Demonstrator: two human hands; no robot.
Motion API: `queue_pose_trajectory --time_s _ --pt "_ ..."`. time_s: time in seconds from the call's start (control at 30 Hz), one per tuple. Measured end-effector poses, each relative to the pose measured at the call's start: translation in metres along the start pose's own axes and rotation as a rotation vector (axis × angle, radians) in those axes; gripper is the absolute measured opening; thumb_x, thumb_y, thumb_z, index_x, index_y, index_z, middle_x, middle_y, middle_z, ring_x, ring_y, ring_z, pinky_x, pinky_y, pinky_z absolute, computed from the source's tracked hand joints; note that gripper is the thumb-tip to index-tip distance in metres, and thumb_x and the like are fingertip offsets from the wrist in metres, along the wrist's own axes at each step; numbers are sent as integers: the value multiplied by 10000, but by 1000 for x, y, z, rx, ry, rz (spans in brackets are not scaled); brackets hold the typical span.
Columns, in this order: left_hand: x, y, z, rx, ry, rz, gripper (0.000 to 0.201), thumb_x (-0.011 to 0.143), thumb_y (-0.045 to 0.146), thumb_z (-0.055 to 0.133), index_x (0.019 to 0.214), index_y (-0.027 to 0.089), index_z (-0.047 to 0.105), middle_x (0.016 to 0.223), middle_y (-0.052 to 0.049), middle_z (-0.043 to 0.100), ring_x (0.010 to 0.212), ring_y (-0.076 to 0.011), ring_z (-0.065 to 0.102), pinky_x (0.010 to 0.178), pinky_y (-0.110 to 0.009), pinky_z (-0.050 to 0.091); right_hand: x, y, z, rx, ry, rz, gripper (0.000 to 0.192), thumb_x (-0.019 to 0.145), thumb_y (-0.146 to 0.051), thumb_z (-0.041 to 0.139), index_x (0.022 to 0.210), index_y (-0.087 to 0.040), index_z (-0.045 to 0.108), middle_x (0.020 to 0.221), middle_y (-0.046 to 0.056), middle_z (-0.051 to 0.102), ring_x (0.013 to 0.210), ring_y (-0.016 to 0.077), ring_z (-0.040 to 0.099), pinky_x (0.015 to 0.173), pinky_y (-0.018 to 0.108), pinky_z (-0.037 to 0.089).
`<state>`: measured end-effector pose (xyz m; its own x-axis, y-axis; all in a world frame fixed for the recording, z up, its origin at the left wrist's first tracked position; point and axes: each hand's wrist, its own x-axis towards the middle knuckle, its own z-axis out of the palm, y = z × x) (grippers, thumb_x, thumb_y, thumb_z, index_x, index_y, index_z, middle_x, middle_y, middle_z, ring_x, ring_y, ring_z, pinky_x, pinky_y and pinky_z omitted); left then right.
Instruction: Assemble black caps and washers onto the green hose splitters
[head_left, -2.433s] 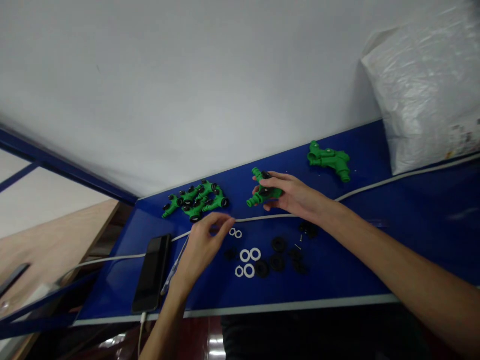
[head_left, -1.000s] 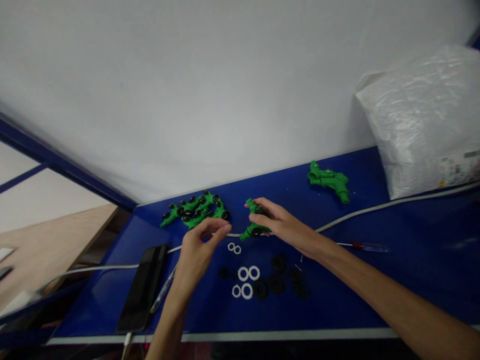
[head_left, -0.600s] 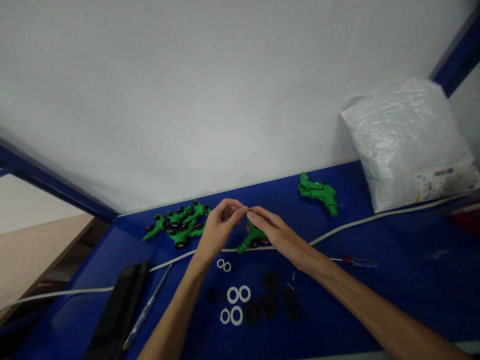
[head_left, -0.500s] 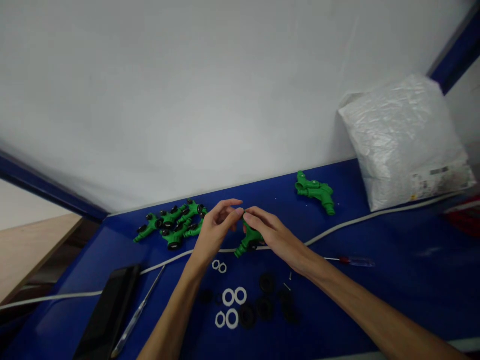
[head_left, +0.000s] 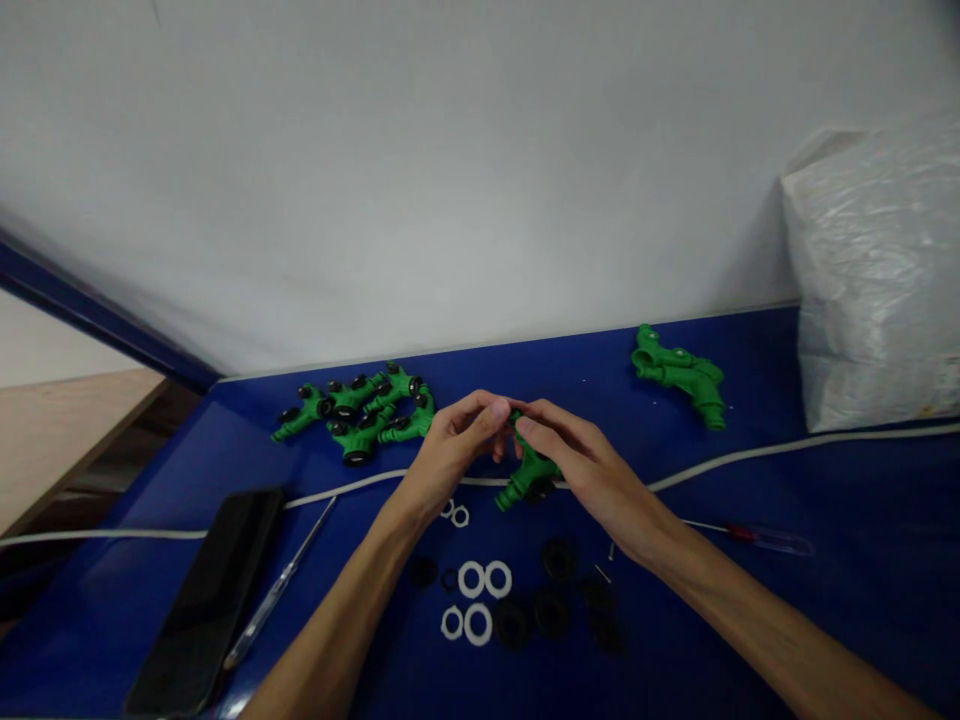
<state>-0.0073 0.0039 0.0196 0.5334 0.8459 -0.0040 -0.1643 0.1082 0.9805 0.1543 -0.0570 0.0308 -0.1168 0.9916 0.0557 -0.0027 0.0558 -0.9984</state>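
Head view: right hand (head_left: pixel 592 470) clamps green fitting (head_left: pixel 529 478) above the counter (head_left: pixel 750 600); left hand (head_left: pixel 457 445) pinches its top end, best kept square.

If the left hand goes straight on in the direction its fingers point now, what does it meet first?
The left hand points right, toward the green fitting in the right hand. It would likely meet that fitting or the right fingertips first; they look almost touching, though depth is unclear.
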Motion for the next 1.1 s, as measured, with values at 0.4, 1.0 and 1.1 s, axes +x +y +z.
queue_pose_trajectory --time_s 0.4,1.0,1.1 --pt "-6 8 12 48 -8 -133 411 872 581 668 925 174 657 643 47 523 494 -73 483 453 -199 383 -4 -5 -1 15 8 -27 249 1016 -441 533 1010 -245 686 902 -5 694 887 184 665 826 337 490" --pt "-6 4 15 -38 -43 -181 566 816 668 680 641 133 633 598 -6 568 517 -74 491 509 -220 361 -4 -6 2 158 3 -35 326 1013 -497 521 858 -228 619 762 -21 651 694 157 649 726 324 530" --pt "-5 3 14 -45 -57 -177 591 795 700 679 643 130 643 586 -6 558 518 -75 472 515 -229 346 -3 -5 1 144 7 -43 345 1014 -508 514 848 -227 625 782 -14 659 735 161 653 756 321 526"
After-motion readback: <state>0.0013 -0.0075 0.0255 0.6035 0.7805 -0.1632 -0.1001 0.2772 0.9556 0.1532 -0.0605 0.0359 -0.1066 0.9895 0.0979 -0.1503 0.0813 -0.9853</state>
